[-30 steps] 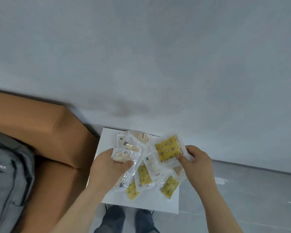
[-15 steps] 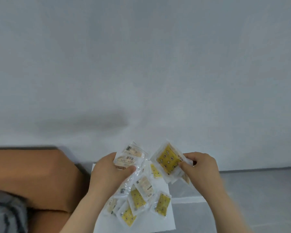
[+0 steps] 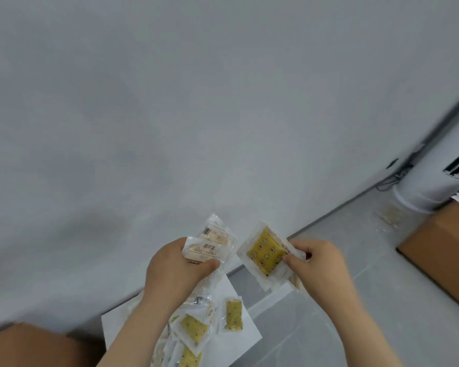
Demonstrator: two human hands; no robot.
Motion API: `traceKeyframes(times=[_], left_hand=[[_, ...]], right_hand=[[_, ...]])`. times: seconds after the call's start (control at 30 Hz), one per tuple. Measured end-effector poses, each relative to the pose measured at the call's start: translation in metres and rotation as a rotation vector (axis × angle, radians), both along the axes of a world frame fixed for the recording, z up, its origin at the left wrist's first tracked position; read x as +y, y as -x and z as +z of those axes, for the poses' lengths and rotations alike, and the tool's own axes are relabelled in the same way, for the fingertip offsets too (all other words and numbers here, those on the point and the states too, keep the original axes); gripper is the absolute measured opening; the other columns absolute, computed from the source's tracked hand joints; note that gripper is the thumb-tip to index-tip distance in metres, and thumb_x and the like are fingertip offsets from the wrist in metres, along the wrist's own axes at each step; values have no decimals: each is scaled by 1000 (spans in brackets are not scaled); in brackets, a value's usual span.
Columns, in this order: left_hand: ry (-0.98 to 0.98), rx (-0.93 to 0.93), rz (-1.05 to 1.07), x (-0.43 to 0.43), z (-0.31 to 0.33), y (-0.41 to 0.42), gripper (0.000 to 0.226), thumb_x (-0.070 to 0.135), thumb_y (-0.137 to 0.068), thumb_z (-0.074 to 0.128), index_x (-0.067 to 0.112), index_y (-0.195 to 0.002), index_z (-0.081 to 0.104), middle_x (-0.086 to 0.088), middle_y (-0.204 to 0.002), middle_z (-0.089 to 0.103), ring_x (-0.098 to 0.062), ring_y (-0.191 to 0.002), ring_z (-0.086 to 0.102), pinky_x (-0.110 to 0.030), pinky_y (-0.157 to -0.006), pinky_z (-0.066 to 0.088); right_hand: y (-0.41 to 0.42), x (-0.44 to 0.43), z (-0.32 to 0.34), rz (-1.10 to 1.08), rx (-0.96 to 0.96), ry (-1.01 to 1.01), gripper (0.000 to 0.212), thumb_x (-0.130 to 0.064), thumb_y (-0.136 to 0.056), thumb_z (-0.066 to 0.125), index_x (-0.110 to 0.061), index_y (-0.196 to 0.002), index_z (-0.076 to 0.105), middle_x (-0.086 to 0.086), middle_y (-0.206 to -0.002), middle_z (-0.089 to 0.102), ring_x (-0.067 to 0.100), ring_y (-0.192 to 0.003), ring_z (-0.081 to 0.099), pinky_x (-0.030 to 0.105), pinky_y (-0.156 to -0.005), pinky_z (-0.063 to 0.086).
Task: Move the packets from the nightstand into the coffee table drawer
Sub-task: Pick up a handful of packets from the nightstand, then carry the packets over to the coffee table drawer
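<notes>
My left hand [image 3: 176, 271] grips a small stack of clear packets with beige contents [image 3: 212, 243], lifted above the white nightstand [image 3: 245, 340]. My right hand [image 3: 319, 263] pinches a clear packet with a yellow patterned pad [image 3: 265, 250], with more packets behind it. Both hands are raised in front of the wall. Several yellow and beige packets [image 3: 196, 328] still lie on the nightstand top, one yellow packet [image 3: 233, 315] lying apart at the right. The coffee table drawer is out of view.
A brown upholstered edge [image 3: 29, 345] lies at the bottom left beside the nightstand. A brown cardboard box [image 3: 440, 255] stands on the grey floor at right, with a white cylindrical unit [image 3: 429, 186] and cables behind it. A grey wall fills the upper view.
Both hands have lifted their packets off the nightstand, and the view has swung up and to the right, bringing the box and floor into view.
</notes>
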State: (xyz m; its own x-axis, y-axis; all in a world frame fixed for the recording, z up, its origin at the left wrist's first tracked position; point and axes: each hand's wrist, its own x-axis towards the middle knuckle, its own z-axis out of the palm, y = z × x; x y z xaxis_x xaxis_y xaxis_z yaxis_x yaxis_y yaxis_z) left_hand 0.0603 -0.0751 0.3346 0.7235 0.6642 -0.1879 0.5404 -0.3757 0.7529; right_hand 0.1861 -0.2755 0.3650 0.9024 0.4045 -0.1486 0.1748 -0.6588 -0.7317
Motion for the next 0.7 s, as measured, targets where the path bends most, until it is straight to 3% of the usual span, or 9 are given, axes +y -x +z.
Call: traceKeyframes(times=[0.1,0.17,0.3,0.43,0.6,0.7], left_hand=[[-19,4,-102,-30,4,-36,22,45,-66,79,33,-79,66,16,-76,69,0,-73,63,-29,-66,52],[-25,1,-166,-56,7,-64,22,45,-66,79,33,-79,66,17,-75,69,1,-71,62,-28,-65,52],[-32,17,-316,-121,12,-122,24,47,-65,79,32,-79,66,18,-74,67,4,-69,61,-22,-59,49],[-12,16,-413,-195,13,-177,27,51,-64,78,34,-81,66,19,-76,69,3,-72,62,-27,-66,54],[14,-5,-523,-281,14,-233,25,48,-65,79,38,-83,65,25,-75,66,11,-72,59,-15,-60,44],[28,10,-593,-325,11,-263,24,46,-66,79,36,-82,66,23,-76,68,9,-74,60,-17,-63,46]], right_hand=[[-13,-41,6,-106,2,-10,24,-8,-80,63,-28,-74,75,-2,-75,69,20,-67,62,32,-58,50],[-25,-71,10,-164,-16,-23,29,-8,-80,64,-34,-69,72,-3,-74,69,21,-67,62,35,-60,52],[-56,-140,12,-283,-21,-58,40,-8,-79,65,-43,-61,65,-2,-66,67,21,-59,58,25,-49,42],[-87,-219,13,-414,-21,-88,39,-5,-78,65,-40,-60,67,-6,-63,66,16,-55,56,23,-49,41],[-119,-311,11,-552,-8,-100,27,-4,-78,64,-28,-70,75,-14,-67,68,6,-61,60,19,-45,42],[-135,-354,8,-631,5,-102,28,-4,-78,64,-29,-71,75,-15,-67,67,-2,-57,57,11,-44,38]])
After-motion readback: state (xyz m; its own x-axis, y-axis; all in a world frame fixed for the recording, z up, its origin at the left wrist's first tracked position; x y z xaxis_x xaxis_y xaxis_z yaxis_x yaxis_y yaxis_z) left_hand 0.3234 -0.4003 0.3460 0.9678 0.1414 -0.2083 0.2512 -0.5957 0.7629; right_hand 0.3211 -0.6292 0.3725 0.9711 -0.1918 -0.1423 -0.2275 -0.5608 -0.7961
